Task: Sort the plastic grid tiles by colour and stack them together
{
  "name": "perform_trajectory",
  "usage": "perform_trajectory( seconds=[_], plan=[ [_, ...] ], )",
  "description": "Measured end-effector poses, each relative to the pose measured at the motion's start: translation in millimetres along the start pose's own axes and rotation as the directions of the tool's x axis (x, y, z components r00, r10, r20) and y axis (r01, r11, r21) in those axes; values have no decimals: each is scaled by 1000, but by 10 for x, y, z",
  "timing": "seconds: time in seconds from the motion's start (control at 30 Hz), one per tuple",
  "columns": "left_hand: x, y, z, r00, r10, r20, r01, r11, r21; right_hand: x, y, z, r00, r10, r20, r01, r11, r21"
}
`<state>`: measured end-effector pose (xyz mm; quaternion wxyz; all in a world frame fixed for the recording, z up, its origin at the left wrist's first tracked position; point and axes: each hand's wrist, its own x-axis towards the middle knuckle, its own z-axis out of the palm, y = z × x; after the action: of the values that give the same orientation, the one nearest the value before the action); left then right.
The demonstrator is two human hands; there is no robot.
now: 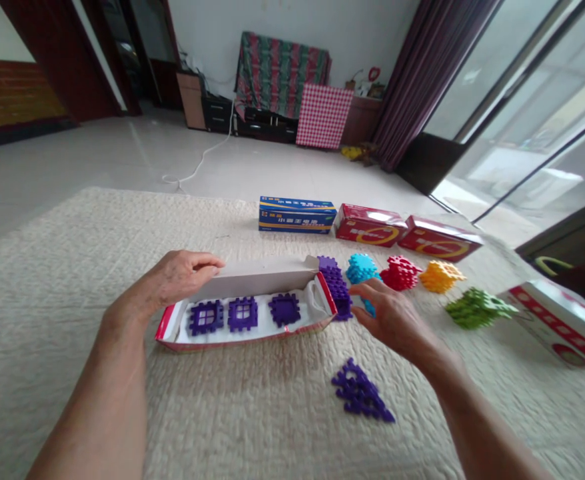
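In front of me lies an open cardboard box [242, 339] with red ends, lined with white material. Three purple interlocking plastic tiles [243, 313] sit in a row inside it, two of them with window-like grids. My left hand [182, 277] is at the far left of the box, its fingers closed on the raised lid flap. By the box's right end stands a stack of purple tiles [333, 280]. My right hand [387, 317] is beside that stack, thumb and fingers apart, with nothing visible in its grip. Nearer to me lie purple triangular pieces [361, 392].
Light blue [361, 267], red [400, 273], yellow [441, 276] and green [476, 308] piles of plastic pieces extend to the right. A blue box [296, 219] and two red boxes [370, 225] stand behind. A white-and-red box [565, 323] is at far right, on the quilted cover [252, 413].
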<state>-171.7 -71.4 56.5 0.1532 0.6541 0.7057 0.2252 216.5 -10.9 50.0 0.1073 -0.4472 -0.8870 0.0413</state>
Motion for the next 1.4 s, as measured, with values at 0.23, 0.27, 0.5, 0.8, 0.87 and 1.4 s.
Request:
perform_trajectory(
  seconds=[0.23, 0.27, 0.5, 0.8, 0.87, 1.4],
  plan=[
    [16, -47, 14, 1000, -14, 4, 14, 1000, 7, -5, -43, 298, 985, 149, -82, -154, 987, -53],
    [17, -49, 13, 1000, -14, 6, 14, 1000, 12, 7, -45, 316, 983, 165, -82, -170, 984, -58],
    [15, -45, 9, 1000, -12, 6, 11, 999, 32, 38, -33, 360, 977, 197, -78, -201, 979, -46],
    [18, -49, 7, 1000, -7, 5, 7, 999, 32, 50, -30, 382, 974, 210, -88, -211, 977, -8],
    [17, -51, 11, 1000, -8, 2, 8, 1000, 28, 43, -47, 345, 971, 221, -96, -223, 975, -10],
    [15, -40, 6, 1000, -30, 2, 30, 999, 16, -325, -127, 136, 990, -17, 141, 6, 997, 78]
  ],
)
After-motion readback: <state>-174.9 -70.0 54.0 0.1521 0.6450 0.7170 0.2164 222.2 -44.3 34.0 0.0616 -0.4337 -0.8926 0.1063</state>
